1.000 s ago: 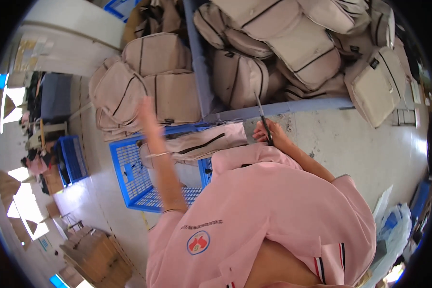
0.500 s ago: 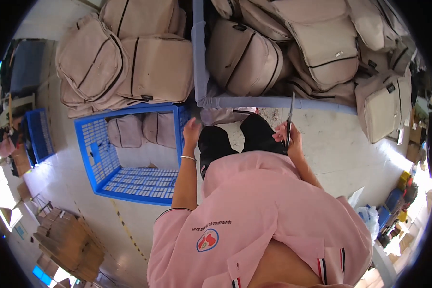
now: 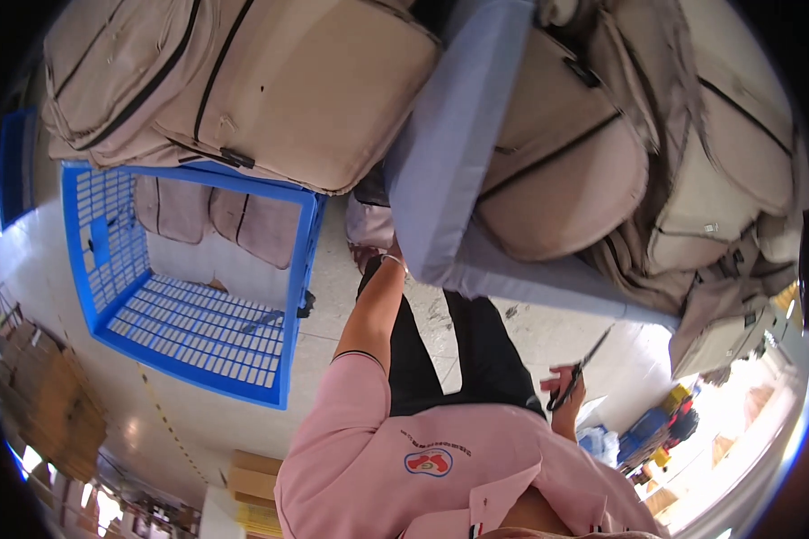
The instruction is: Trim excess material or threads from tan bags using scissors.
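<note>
Right-hand fingers (image 3: 562,371) hold black-handled scissors (image 3: 582,365)

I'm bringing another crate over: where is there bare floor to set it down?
Bare floor shows on the near side of the blue crate, between crate and legs, and, smaller, between legs and scissors. Crowded: bags pile beyond the crate and in the bin.

Glare at right, bent edges, dark corners
</note>
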The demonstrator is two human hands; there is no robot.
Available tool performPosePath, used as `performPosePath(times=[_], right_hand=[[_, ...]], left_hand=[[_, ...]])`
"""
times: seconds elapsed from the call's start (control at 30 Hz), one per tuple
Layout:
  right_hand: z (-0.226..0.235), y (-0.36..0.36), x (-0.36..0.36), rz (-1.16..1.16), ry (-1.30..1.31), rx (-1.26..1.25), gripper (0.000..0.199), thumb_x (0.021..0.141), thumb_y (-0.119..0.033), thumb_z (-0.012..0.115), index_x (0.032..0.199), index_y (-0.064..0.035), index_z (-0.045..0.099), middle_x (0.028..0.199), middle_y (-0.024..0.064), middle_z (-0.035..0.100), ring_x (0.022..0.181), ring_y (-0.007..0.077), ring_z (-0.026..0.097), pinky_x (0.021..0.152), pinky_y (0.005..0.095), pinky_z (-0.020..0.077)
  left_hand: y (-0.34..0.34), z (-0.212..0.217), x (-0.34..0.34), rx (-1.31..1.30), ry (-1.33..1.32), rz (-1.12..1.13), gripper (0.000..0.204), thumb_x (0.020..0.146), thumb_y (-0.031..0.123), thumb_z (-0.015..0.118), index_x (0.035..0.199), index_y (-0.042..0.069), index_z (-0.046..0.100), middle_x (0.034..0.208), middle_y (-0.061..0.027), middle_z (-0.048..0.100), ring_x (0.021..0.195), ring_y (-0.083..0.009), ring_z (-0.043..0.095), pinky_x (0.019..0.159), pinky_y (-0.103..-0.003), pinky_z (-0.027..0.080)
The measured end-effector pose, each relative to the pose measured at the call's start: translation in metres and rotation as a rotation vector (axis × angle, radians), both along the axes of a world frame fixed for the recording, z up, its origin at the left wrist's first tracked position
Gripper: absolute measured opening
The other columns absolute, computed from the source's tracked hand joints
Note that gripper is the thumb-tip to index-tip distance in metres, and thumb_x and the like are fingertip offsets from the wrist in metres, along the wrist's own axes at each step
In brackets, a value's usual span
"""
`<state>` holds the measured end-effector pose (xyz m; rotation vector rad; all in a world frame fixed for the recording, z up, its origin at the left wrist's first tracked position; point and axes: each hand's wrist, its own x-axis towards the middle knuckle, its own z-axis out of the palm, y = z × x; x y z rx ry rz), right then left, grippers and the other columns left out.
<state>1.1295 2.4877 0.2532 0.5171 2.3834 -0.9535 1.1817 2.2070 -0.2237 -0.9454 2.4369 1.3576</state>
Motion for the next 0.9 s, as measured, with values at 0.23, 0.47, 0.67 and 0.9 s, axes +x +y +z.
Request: performPosePath(times=[0.23, 0.47, 0.67, 0.9], right_hand=[[-0.014, 0.013, 0.003, 0.077, 0.016, 0.01, 0.039, 0.102, -0.038, 0.049, 0.096, -0.0003, 0.058, 0.065, 0.0111, 0.066, 0.054, 0.016, 0.064, 0.049, 0.0244, 0.0482], [0.017, 0.027, -0.014, 0.182, -0.073, 0.016, 0.033, 0.101, -0.033, 0.053, 0.099, 0.0001, 0.058, 0.071, 0.0084, 0.064, 0.061, 0.0151, 0.066, 0.057, 0.0268, 0.0508], [0.074, -0.057, -0.066, 0.435, 0.043, -0.138, 0.023, 0.1, -0.022, 0.055, 0.104, 0.0006, 0.058, 0.081, 0.0077, 0.065, 0.071, 0.015, 0.066, 0.066, 0.0276, 0.0512], [0.109, -0.157, -0.092, 0.387, 0.003, -0.713, 0.029, 0.101, -0.028, 0.056, 0.106, 0.0008, 0.058, 0.091, 0.0062, 0.064, 0.08, 0.0135, 0.064, 0.071, 0.027, 0.0506]], left_hand=[[0.014, -0.091, -0.02, -0.063, 0.115, 0.13, 0.034, 0.08, 0.018, 0.068, 0.11, 0.003, 0.06, 0.103, -0.021, 0.066, 0.094, -0.0397, 0.064, 0.08, -0.047, 0.052], [0.027, 0.117, 0.043, 0.069, 0.384, 0.153, 0.018, 0.087, 0.02, 0.068, 0.088, 0.005, 0.058, 0.073, -0.0128, 0.067, 0.065, -0.0315, 0.066, 0.058, -0.041, 0.052], [-0.052, 0.439, 0.098, 0.458, -0.01, 0.369, 0.015, 0.089, 0.015, 0.069, 0.09, 0.002, 0.064, 0.072, -0.0076, 0.07, 0.063, -0.0135, 0.069, 0.059, -0.026, 0.053], [-0.106, 0.687, 0.14, 0.497, 0.229, 0.67, 0.012, 0.084, -0.005, 0.07, 0.095, -0.001, 0.066, 0.076, -0.0054, 0.07, 0.069, -0.0091, 0.067, 0.062, -0.022, 0.055]])
